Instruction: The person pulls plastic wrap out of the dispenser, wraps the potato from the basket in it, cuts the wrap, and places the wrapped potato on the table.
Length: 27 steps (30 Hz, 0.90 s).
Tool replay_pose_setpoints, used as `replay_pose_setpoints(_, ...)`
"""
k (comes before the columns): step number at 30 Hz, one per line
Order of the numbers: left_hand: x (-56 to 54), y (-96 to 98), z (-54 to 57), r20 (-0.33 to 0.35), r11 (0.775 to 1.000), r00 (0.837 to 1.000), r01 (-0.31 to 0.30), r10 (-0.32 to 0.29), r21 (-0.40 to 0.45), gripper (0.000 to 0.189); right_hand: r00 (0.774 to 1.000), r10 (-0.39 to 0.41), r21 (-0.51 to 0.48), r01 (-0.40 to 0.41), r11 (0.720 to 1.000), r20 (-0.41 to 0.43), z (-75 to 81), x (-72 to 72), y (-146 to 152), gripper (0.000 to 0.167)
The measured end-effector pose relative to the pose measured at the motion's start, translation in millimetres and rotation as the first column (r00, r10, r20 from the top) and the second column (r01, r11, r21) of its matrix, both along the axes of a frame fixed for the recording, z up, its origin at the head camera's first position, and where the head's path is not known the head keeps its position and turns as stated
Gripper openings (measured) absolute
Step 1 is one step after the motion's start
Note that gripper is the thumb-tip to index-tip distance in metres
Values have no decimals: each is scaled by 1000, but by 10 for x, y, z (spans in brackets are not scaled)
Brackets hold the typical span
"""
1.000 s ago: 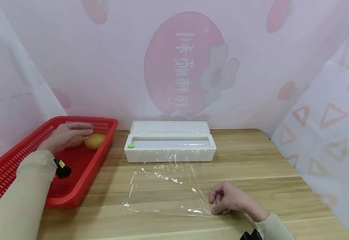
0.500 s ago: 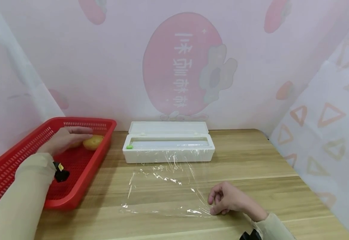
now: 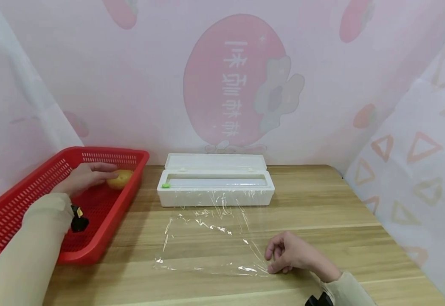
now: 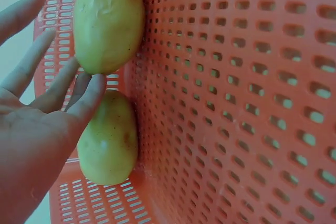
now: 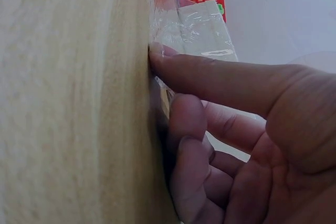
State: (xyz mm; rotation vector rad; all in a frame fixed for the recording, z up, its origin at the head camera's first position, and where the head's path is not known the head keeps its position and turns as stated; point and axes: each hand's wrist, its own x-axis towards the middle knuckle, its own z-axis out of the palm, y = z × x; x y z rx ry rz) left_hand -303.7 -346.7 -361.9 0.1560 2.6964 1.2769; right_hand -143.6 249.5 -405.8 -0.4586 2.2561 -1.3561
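My left hand (image 3: 88, 176) reaches into the red plastic basket (image 3: 102, 240), over two potatoes. In the left wrist view its fingers are spread and fairly straight, the fingertips next to or touching the upper potato (image 4: 108, 22). The other potato (image 4: 108, 142) lies below, partly covered by a finger. On the wooden table, my right hand (image 3: 289, 253) holds the near right corner of a clear sheet of plastic wrap (image 3: 211, 250) with the thumb low against the tabletop and the other fingers curled. The sheet runs out from a white wrap dispenser (image 3: 215, 198).
The dispenser's lid (image 3: 216, 161) stands raised at the back, and a green slide cutter (image 3: 166, 185) sits at the left end of its front edge. Behind the table (image 3: 345, 238) hangs a pink printed backdrop (image 3: 138, 85). The basket stands along the left side.
My left hand has shifted slightly down over the potatoes, and the left one is now hidden behind it in the head view. The right hand and the wrap stay in place.
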Motion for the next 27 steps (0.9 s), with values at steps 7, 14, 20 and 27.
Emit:
replay_pose_setpoints(7, -3, -15, -36, 37, 999, 999, 20, -19, -31, 79, 1000, 2, -4, -2, 1000, -2, 1, 21, 14, 23)
replay_pose_setpoints(14, -21, -26, -78, 35, 998, 999, -7, 9, -58, 75, 1000, 16, 0, -16, 1000, -12, 3, 0, 11, 24)
replay_pose_setpoints(20, -29, -24, -159, 68, 1000, 998, -12, 11, 15, 82, 999, 29, 18, -28, 999, -24, 6, -32, 8, 24)
replay_pose_setpoints(27, -54, -81, -166, 105, 999, 994, -7, 2, 49, 84, 999, 37, 4, -37, 999, -18, -4, -59, -8, 23)
